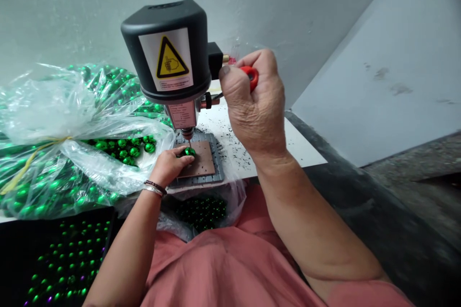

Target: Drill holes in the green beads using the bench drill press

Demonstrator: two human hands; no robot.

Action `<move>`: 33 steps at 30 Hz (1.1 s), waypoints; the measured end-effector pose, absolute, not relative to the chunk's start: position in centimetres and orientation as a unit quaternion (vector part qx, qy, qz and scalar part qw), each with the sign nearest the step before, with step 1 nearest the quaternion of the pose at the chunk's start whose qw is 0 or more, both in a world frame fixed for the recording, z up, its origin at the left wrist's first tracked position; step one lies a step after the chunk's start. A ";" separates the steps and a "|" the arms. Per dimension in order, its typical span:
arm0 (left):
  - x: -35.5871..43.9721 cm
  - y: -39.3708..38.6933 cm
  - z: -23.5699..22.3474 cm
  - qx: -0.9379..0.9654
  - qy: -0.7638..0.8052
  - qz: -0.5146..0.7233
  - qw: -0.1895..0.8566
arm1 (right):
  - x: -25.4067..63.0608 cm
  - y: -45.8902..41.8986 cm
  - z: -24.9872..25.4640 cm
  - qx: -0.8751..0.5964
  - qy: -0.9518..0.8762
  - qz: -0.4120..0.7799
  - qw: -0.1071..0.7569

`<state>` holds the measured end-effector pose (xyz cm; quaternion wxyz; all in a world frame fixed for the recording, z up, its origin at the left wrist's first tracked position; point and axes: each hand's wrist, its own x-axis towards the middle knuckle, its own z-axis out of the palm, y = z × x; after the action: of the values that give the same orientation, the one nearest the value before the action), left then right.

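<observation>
At the near edge of the view, a pink shirt (223, 268) covers the person's body, and on the near left lies a black tray (54, 264) with many shiny green beads, set apart from each other. Just beyond, a clear plastic bag (169, 218) holds a heap of smaller green beads (200, 212).

On the white bench (236, 127), the left hand (167, 167), with a bracelet (154, 190) on its wrist, has a closed grip on a green bead (188, 152). It presses this bead on a brown pad (201, 159), which lies on a dark grey mat (216, 172). The tip of a drill bit (188, 144) is directly above the bead, very near or touching it; I cannot tell which.

The right hand (255, 105) is raised, and its grip is clenched around a red handle (252, 76) at the side of a black bench drill (165, 48). Black specks (234, 148) are scattered on the bench. On the left, a big plastic bag (46, 105) tied with yellow string (29, 163) is full of green beads. Farthest away stands a grey wall (288, 5).
</observation>
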<state>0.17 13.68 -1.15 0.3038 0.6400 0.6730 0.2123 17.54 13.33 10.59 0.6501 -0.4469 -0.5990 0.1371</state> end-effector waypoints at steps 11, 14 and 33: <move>0.1 13.4 -1.2 0.596 0.682 0.260 0.335 | 17.8 13.7 10.6 -0.403 -0.604 0.171 0.666; 0.0 13.4 -1.1 0.592 0.686 0.254 0.338 | 17.9 13.6 10.7 -0.405 -0.609 0.167 0.662; 1.2 13.9 -1.3 0.719 0.645 0.171 0.196 | 17.8 13.2 10.6 -0.413 -0.609 0.159 0.659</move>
<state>1.17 13.88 -1.33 0.1957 0.7188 0.6447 0.1712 17.85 13.23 10.62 0.6585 -0.4127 -0.6089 0.1590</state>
